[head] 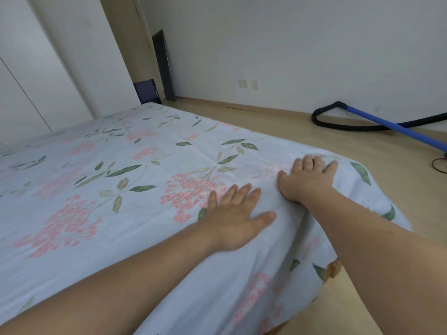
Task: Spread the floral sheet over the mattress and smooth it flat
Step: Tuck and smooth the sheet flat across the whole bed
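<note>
Pale blue sheet point(121, 180) w/ pink flowers & green leaves covers the bed, draping over the near right corner toward the wood floor point(290, 122). Both hands lie palm-down on it near that corner: left hand point(235, 217) w/ fingers straight, slightly apart; right hand point(308, 178) just beyond, fingers spread flat. Blue pole point(391, 126) & black hose point(338, 125) lie on floor by wall.

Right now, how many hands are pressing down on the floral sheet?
2. The left hand lies flat, fingers straight, beside a pink flower cluster. The right hand lies flat farther along, near the corner of the floral sheet. No other hands are in view.
</note>
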